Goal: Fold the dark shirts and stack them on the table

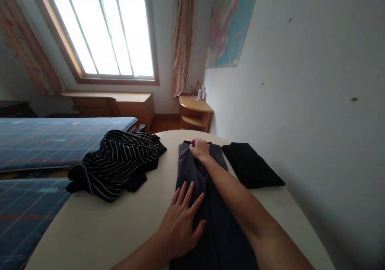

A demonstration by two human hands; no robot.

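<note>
Press the left hand (180, 222) flat, fingers spread as now, on the dark grey garment (188, 169) lying lengthwise on the table (99, 230); the right hand (200, 149) curls at its far end, pinch unclear, best held steady; garments: one grey, one striped (120, 161), one folded black (255, 165)

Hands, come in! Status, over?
Left hand flat on grey-navy garment. Right hand curled at its far edge. Striped clothing left, folded black cloth right; neither blocking.
</note>
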